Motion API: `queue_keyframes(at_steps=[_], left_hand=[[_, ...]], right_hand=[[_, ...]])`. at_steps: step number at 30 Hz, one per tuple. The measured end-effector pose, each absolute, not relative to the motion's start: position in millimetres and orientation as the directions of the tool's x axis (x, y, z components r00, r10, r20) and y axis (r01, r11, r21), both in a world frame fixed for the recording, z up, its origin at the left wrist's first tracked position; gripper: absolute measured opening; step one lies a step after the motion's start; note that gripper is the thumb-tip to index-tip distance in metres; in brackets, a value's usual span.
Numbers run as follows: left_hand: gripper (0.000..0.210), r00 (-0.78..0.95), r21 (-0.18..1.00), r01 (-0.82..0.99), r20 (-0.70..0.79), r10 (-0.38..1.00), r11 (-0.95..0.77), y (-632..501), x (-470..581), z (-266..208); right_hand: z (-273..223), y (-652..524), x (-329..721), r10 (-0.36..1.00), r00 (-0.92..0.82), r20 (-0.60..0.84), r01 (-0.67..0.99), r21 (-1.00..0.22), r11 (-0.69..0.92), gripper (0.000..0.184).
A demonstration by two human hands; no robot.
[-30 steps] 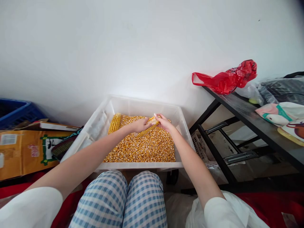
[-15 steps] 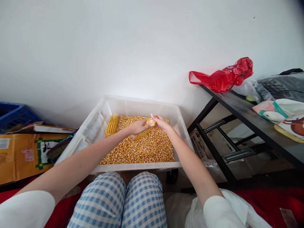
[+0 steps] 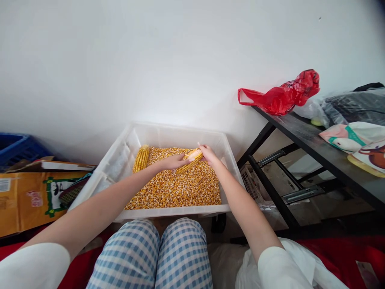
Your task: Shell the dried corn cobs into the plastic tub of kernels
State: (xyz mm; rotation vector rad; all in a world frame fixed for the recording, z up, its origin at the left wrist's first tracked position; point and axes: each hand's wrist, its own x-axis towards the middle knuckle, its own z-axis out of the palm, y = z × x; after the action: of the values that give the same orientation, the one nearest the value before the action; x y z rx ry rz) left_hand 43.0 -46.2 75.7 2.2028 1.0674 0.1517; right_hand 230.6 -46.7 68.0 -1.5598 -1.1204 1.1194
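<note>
A partly stripped corn cob (image 3: pixel 190 165) is held slantwise above the loose kernels, with a pale bare patch on its upper side. My right hand (image 3: pixel 207 154) grips the far right end, thumb and fingers closed round it. Against the left side of the same cob, my left hand (image 3: pixel 175 161) has its fingers closed; the cob partly hides them. Yellow and whitish corn kernels (image 3: pixel 177 192) fill the floor of a translucent plastic bin (image 3: pixel 192 210). A full cob (image 3: pixel 140 159) lies on them at the bin's left.
To the right, a black table (image 3: pixel 313 138) carries a red plastic bag (image 3: pixel 279 98) and other bags. A blue crate (image 3: pixel 21 148) and a brown cardboard box (image 3: pixel 27 200) stand on the left. Behind the bin rises a white wall (image 3: pixel 180 60).
The cob has turned in my hands, so its pale patch and more of its kernel rows now show. My hands have shifted slightly along it.
</note>
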Motion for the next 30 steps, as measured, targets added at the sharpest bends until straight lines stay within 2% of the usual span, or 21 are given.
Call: queue_keyframes(at_steps=[4, 9, 11, 17, 25, 27, 30], left_hand=[[0.071, 0.636, 0.663, 0.619, -0.108, 0.764, -0.422, -56.1, 48.7, 74.1], [0.07, 0.649, 0.705, 0.558, -0.042, 0.759, -0.438, -60.4, 55.7, 77.0], [0.07, 0.658, 0.72, 0.539, -0.036, 0.752, -0.438, -59.5, 57.1, 77.9], [0.069, 0.675, 0.69, 0.553, -0.043, 0.737, -0.466, -56.4, 57.0, 80.0], [0.073, 0.658, 0.541, 0.628, 0.017, 0.753, -0.56, -57.9, 59.7, 80.7], [0.072, 0.66, 0.548, 0.607, 0.056, 0.75, -0.575, -55.0, 59.1, 80.9], [0.072, 0.645, 0.645, 0.571, 0.03, 0.764, -0.508, -50.9, 55.3, 82.3]], right_hand=[[61.6, -43.3, 233.7, 0.952, 0.289, -0.101, 0.271, -0.945, -0.183, 0.036], [60.6, -39.3, 235.2, 0.899, 0.42, 0.123, 0.538, -0.832, -0.137, 0.039], [61.8, -38.2, 235.9, 0.883, 0.438, 0.169, 0.59, -0.795, -0.14, 0.039], [65.3, -39.4, 235.8, 0.874, 0.447, 0.19, 0.602, -0.787, -0.137, 0.038], [70.6, -43.0, 233.0, 0.863, 0.447, 0.233, 0.599, -0.795, -0.095, 0.033], [71.8, -43.1, 232.4, 0.855, 0.457, 0.244, 0.591, -0.802, -0.087, 0.033], [72.8, -42.4, 232.9, 0.843, 0.476, 0.249, 0.569, -0.819, -0.079, 0.033]])
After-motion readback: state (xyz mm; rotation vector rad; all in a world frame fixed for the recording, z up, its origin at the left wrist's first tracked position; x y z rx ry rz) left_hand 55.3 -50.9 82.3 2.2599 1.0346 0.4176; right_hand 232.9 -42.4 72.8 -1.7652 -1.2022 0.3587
